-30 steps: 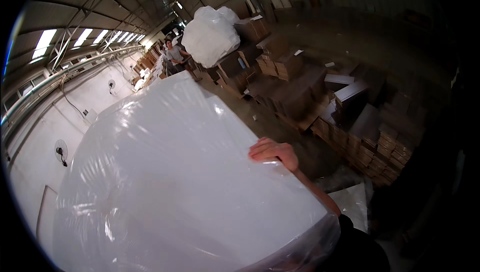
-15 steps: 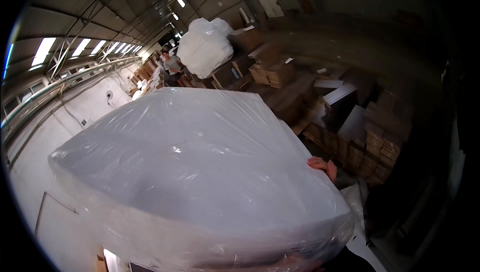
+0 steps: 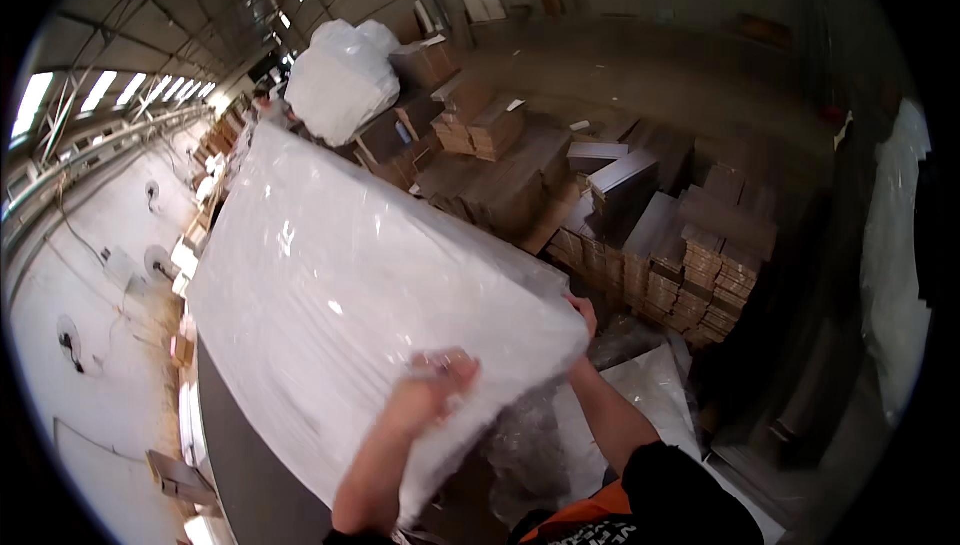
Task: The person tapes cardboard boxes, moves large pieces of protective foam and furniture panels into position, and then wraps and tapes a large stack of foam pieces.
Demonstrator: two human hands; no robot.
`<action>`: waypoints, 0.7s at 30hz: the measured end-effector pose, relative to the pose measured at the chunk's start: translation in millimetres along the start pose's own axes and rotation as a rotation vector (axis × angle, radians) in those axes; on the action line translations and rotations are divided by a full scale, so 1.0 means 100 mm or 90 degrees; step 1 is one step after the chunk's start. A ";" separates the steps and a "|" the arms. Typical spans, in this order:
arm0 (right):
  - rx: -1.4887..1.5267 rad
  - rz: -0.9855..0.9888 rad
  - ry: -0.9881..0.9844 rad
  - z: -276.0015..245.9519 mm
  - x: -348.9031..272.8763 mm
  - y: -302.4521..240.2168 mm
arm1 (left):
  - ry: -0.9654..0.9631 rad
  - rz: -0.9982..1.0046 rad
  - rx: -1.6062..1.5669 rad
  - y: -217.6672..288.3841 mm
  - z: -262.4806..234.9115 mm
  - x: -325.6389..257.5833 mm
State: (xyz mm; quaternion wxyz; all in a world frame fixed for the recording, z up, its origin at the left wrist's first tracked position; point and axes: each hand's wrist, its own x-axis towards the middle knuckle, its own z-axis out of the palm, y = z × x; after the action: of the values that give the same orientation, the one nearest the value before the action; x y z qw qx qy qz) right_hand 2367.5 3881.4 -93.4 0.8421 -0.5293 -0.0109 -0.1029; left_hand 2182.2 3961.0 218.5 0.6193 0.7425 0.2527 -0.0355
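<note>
A large white slab-like bundle [image 3: 350, 295] in shiny clear plastic film slants across the middle, its far end up at the left. At its right edge my right hand [image 3: 582, 315] grips the near corner, with the fingers partly hidden by the film. Over the bundle's near face is my left hand [image 3: 437, 385], smeared by motion; whether it touches the film or pinches it is unclear. Loose crumpled clear plastic [image 3: 535, 445] hangs below the near corner, beside my right forearm.
Stacks of flat brown cartons [image 3: 715, 260] stand to the right, with white panels [image 3: 622, 170] on some. Behind rises another big white plastic-wrapped bundle [image 3: 342, 85]. A dark grey surface [image 3: 245, 455] runs along the left, near a white wall with fans [image 3: 68, 340]. A person [image 3: 265, 103] is far back.
The bundle has swung to a steeper slant and sits lower and farther from me. My left hand has come into clear view over its near face; my right hand stays at the right edge.
</note>
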 end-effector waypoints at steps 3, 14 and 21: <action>-0.043 0.093 -0.032 0.35 -0.06 -0.06 | 0.070 0.095 -0.098 0.07 -0.53 0.07; -0.353 -0.033 -0.266 1.61 0.78 -0.47 | 0.484 0.079 0.529 0.45 -1.70 1.83; -0.273 -0.401 -0.340 1.99 1.26 -1.24 | 0.534 0.125 0.977 0.22 -2.38 2.11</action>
State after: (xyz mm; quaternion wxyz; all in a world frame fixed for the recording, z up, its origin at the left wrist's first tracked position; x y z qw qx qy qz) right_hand 2485.9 3987.1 120.3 0.6091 -0.6703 -0.3662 -0.2137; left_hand 2313.2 4251.6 216.2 -0.1942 0.9241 0.3009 0.1333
